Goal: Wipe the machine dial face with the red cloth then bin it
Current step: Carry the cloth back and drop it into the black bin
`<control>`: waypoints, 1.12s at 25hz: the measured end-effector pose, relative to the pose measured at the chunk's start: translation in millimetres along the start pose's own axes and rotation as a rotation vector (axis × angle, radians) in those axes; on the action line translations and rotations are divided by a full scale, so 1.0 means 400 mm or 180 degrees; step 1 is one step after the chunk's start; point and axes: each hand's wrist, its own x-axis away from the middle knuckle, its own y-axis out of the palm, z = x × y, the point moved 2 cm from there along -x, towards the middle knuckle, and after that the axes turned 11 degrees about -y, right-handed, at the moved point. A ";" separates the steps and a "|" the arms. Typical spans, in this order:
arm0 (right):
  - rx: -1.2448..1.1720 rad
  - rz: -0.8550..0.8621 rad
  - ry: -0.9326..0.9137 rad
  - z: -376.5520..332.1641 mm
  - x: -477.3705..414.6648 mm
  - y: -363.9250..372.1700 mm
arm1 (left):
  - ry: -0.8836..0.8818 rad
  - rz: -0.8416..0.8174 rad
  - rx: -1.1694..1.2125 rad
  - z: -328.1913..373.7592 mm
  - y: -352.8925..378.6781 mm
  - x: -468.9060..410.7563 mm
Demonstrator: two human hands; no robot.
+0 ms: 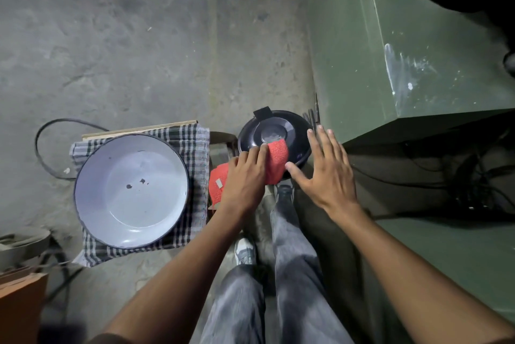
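Observation:
A round black dial (274, 132) with a pale centre sits on the left side of the green machine (390, 51). The red cloth (277, 158) lies over the dial's lower part and hangs down to the left. My left hand (246, 179) presses on the cloth, fingers on top of it at the dial's lower left edge. My right hand (324, 171) is spread flat with fingers apart, just right of the dial and over its right rim, holding nothing. Whether the right palm touches the dial or machine is unclear.
A large white enamel basin (131, 190) rests on a checked cloth (195, 143) over a low stand at the left. A black cable (47, 148) loops on the concrete floor. My legs and shoes (245, 251) are below. Dark cables lie under the machine at the right.

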 end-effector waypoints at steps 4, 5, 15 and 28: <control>-0.0080 0.0030 0.0100 0.040 -0.029 0.014 | 0.0026 -0.0287 -0.0058 0.014 0.049 -0.028; -0.0077 0.0040 0.0130 0.048 -0.036 0.015 | 0.0043 -0.0338 -0.0080 0.018 0.063 -0.033; -0.0044 -0.0032 0.0238 0.171 -0.094 0.106 | 0.0246 -0.0502 -0.0140 0.126 0.219 -0.230; 0.0044 -0.0305 0.0257 0.227 -0.135 0.152 | 0.0150 -0.0205 -0.0169 0.123 0.282 -0.307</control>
